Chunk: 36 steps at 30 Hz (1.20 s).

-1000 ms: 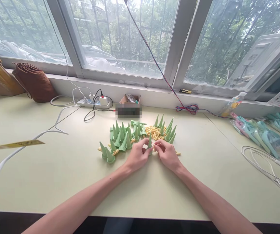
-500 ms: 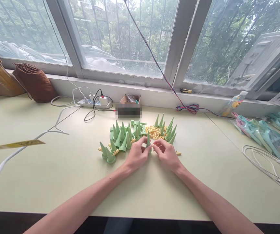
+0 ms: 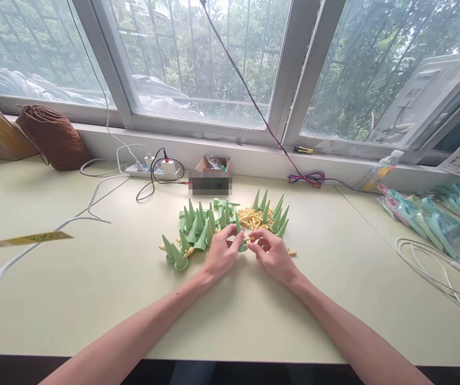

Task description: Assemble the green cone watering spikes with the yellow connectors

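Note:
My left hand (image 3: 224,250) is closed around a green plastic watering spike (image 3: 238,223), its tip leaning slightly left. My right hand (image 3: 270,252) pinches a small yellow valve piece (image 3: 249,239) against the side of that spike; how deep it sits cannot be made out. Left of my hands stands a cluster of green spikes (image 3: 192,230). Two nearer spikes (image 3: 180,259) have yellow pieces sticking out of their sides. Behind my right hand lies a pile of yellow pieces (image 3: 249,218), with more green spikes (image 3: 281,219) around it. A loose yellow piece (image 3: 292,253) rests by my right wrist.
A power strip (image 3: 137,170) with cables and a small open box (image 3: 213,163) stand along the window wall. To the right are a bottle (image 3: 386,170), bagged pastel plastic items (image 3: 426,219) and a coiled white cable (image 3: 434,267). A brown drawstring bag (image 3: 53,139) sits back left.
The held spike has gone from upright to tilting left. A yellow piece now shows between my right fingers at its side. The camera view has shifted slightly.

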Tool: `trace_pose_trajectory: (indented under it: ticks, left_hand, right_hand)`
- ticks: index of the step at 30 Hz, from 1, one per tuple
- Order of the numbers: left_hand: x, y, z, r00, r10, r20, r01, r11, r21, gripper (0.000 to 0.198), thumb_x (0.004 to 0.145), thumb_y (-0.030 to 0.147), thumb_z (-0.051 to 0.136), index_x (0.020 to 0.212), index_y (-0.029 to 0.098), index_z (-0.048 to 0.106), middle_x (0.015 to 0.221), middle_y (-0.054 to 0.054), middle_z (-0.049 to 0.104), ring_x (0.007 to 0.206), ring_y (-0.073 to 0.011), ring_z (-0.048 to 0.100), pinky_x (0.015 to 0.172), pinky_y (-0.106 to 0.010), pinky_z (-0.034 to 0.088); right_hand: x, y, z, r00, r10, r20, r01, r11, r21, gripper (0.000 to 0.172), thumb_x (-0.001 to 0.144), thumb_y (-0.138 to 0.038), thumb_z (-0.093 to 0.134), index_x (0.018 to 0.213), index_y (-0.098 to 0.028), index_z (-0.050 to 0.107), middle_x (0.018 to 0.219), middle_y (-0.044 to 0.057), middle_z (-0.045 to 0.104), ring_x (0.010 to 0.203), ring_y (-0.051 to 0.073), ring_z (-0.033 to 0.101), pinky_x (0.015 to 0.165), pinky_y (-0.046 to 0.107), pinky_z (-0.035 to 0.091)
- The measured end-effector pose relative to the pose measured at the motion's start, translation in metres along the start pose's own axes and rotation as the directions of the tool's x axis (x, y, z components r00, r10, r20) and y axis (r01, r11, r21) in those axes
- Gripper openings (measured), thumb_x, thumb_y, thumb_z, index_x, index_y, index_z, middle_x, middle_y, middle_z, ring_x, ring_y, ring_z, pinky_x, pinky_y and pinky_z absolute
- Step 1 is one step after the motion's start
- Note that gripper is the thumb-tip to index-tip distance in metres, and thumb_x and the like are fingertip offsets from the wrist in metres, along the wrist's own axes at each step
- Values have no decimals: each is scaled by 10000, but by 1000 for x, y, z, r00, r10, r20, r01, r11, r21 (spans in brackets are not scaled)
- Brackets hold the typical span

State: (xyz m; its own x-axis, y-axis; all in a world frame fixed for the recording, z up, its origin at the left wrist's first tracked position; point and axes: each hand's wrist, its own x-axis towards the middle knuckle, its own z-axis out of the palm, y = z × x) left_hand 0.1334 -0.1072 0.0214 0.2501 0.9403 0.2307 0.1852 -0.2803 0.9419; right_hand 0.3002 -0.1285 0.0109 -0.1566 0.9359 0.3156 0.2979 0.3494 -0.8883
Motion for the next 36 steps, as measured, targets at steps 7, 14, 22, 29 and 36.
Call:
trace_pose_trajectory:
  ticks: [7, 14, 22, 29, 36]
  left_hand:
    - [1, -2, -1, 997, 12, 80, -10, 1000, -25, 258, 896, 384, 550, 1025, 169, 611, 1016, -64, 664, 628, -103, 584, 469, -196, 452]
    - [-3, -3, 1, 984, 48, 172, -48, 999, -3, 228, 914, 369, 523, 1006, 173, 595, 893, -29, 623, 488, -53, 456, 401, -188, 333]
    - [-6, -7, 3, 976, 73, 203, -90, 993, 76, 218, 911, 365, 505, 983, 175, 586, 729, 8, 530, 447, -51, 362, 410, -200, 260]
    - [-2, 4, 0, 984, 60, 168, -61, 998, 1, 283, 909, 398, 529, 1040, 173, 641, 866, -37, 640, 542, -82, 510, 430, -198, 377]
    - [4, 8, -7, 998, 9, 65, -8, 1000, -22, 298, 906, 409, 548, 1024, 163, 667, 926, -60, 677, 744, -159, 638, 611, -260, 541]
  right_hand:
    - [0, 0, 0, 999, 33, -39, -33, 999, -16, 252, 884, -443, 597, 925, -195, 608, 679, -1, 592, 517, 131, 495, 485, 265, 422]
    - [1, 1, 0, 996, 42, -80, -48, 997, -66, 355, 920, -479, 535, 706, -196, 544, 576, -21, 520, 505, 124, 452, 507, 258, 374]
    - [2, 3, 3, 988, -7, -153, -25, 977, -210, 454, 922, -464, 509, 565, -200, 414, 510, -46, 364, 491, 107, 323, 485, 258, 259]
    - [2, -1, 3, 989, 34, -144, -51, 991, -121, 380, 930, -467, 513, 670, -191, 541, 552, -27, 485, 507, 119, 436, 499, 251, 352]
    - [1, -3, 0, 999, -8, -50, 6, 999, -51, 254, 903, -384, 585, 1073, -205, 644, 906, 53, 658, 602, 134, 567, 515, 255, 458]
